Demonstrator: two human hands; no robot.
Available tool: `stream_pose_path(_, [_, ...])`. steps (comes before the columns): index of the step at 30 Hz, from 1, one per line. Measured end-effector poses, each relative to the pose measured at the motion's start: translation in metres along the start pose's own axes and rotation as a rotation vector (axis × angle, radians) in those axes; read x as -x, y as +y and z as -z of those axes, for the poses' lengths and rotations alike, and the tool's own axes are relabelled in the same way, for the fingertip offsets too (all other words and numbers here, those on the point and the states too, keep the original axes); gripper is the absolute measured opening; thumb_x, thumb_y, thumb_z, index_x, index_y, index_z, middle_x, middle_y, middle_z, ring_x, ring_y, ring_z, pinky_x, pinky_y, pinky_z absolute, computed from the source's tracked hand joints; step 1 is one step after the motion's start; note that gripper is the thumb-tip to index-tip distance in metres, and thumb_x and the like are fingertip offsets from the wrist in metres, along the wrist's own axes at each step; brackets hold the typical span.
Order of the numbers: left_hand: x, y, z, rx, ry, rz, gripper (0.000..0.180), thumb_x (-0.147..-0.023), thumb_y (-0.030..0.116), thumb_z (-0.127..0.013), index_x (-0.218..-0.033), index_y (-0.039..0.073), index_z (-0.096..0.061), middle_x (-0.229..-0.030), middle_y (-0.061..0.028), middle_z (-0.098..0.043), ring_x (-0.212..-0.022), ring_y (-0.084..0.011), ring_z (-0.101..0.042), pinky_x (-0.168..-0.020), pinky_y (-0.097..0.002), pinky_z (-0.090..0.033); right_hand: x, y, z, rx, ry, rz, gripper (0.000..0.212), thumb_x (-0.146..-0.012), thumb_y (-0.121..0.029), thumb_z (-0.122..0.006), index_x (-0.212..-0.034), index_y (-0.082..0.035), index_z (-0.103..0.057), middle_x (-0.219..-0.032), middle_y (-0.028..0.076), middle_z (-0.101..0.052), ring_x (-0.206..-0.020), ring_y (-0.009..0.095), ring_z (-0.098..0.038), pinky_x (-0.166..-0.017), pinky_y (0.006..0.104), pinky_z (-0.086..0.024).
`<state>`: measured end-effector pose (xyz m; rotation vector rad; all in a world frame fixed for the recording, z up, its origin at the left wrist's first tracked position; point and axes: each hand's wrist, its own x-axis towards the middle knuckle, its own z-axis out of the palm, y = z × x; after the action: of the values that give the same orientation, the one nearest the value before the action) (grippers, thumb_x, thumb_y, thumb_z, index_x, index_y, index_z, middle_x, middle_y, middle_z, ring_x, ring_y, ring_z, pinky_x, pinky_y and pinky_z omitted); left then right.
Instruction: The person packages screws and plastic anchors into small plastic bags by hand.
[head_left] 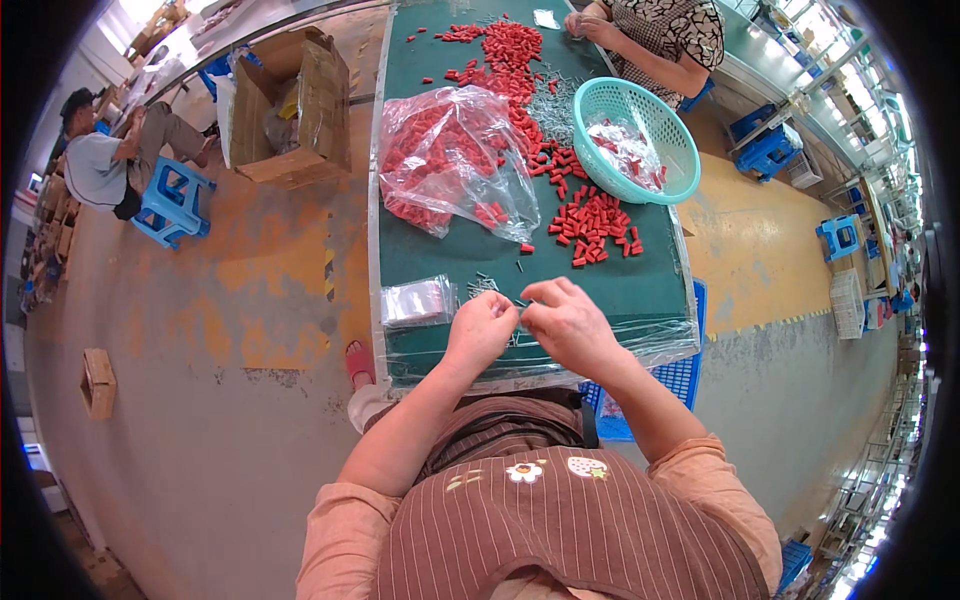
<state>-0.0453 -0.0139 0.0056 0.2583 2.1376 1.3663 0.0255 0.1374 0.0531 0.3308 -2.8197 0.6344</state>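
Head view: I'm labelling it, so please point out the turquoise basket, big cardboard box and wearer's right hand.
Turquoise basket (640, 104), head view: inner wall.
Big cardboard box (323, 100), head view: side wall.
Right hand (568, 318), head view: back of hand.

The left hand (482, 326) and right hand (566, 322) work close together over the green tabletop (455, 258), fingers bent; anything between them is too small to tell. Just beyond lie small metal pins (483, 285), with clear packets (416, 302) to the left. Farther up are loose red pieces (597, 226), a transparent bag (445, 160) of more, and a turquoise basket (622, 98).
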Motion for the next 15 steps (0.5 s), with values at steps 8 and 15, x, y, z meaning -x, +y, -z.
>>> stream_pose_path(8, [-0.006, -0.012, 0.014, 0.155, 0.034, 0.106, 0.014, -0.083, 0.018, -0.063, -0.086, 0.005, -0.063, -0.072, -0.0031, -0.062, -0.056, -0.0097, -0.052, -0.05, -0.025, -0.04, -0.029, 0.054, -0.017, -0.161, -0.018, -0.201, 0.017, -0.077, -0.007, -0.06, -0.094, -0.006, -0.065, -0.095, 0.014, -0.061, -0.093, 0.033, -0.06, -0.08, 0.0423, -0.049])
stream_pose_path(15, [-0.008, -0.011, 0.045, 0.589, -0.106, 0.376, 0.012, -0.085, 0.018, -0.063, -0.087, 0.006, -0.059, -0.07, 0.0001, -0.056, -0.049, -0.007, -0.043, -0.04, -0.0232, -0.033, -0.057, 0.084, -0.059, 0.141, -0.144, -0.205, 0.013, -0.078, -0.007, -0.059, -0.09, -0.004, -0.062, -0.092, 0.014, -0.06, -0.093, 0.033, -0.061, -0.077, 0.0434, -0.051])
